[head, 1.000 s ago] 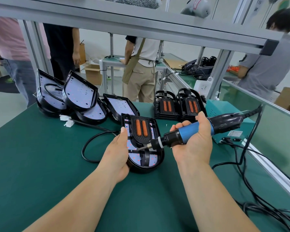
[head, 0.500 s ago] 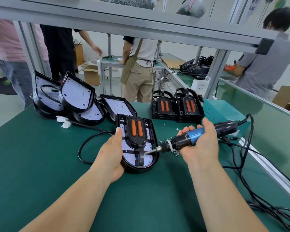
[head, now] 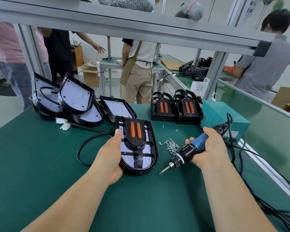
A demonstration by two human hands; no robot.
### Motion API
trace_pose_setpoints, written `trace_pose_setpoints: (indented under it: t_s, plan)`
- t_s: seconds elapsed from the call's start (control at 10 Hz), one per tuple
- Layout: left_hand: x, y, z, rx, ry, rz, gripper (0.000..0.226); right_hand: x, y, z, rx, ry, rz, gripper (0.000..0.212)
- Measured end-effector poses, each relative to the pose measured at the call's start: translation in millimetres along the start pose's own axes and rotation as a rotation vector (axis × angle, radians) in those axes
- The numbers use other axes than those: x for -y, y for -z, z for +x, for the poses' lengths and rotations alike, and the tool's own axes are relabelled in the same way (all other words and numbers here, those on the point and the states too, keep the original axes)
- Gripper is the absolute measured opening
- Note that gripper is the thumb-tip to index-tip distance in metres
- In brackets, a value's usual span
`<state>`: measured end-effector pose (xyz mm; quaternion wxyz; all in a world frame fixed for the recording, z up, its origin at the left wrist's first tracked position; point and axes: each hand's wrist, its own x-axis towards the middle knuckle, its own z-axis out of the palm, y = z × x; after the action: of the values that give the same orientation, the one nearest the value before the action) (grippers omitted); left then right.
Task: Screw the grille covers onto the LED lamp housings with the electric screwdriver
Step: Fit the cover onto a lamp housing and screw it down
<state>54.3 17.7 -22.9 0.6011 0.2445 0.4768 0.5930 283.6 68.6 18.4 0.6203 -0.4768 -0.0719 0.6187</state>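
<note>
Steadying lamp (head: 155,148) flat on bench (head: 40,164) w/ L grip (head: 110,158), clasping its 9 o'clock edge, thumb laid along rim. Holding driver (head: 189,152) in R grip (head: 209,148), wrapped round blue barrel, w/ bit aimed toward 8 o'clock, off lamp at its 4 o'clock, no screw seen on tip. Noting cover (head: 136,133) seated on lamp, orange strips up.

Prob. step in hand: fetching next screw. Dip bit into screws (head: 172,145) at lamp's 3 o'clock, just beside R grip. Take one only and check for straight seat on tip. Then bring driver upright over hole, not slanted, to avoid cross-threading or slipping onto LED board. Press down w/ L grip to stop cover shifting, keeping thumb off hole. Light push, trigger, stop once seated. Can't tell which holes already filled: too small. Mind cable (head: 80,151) at 9 o'clock.
</note>
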Motion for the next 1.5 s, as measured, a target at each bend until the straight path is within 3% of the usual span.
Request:
trace_pose_setpoints:
  t_s: [0.5,1.0,1.3,1.5]
  plan:
    - [-2,-1,-4,0.001,0.004,-0.005,0.049,5,11,13,0.044,0.210,-0.637,0.019]
    - [-4,-3,-7,0.022,0.001,-0.018,0.049,-6,19,26,-0.127,0.538,-1.375,0.021]
    - [-4,-5,-10,0.022,-0.003,-0.028,0.048,-5,19,23,-0.210,0.616,-1.632,0.036]
    - [-5,-5,-11,0.067,-0.001,-0.038,0.046,1,19,21,-0.178,0.582,-1.707,0.039]
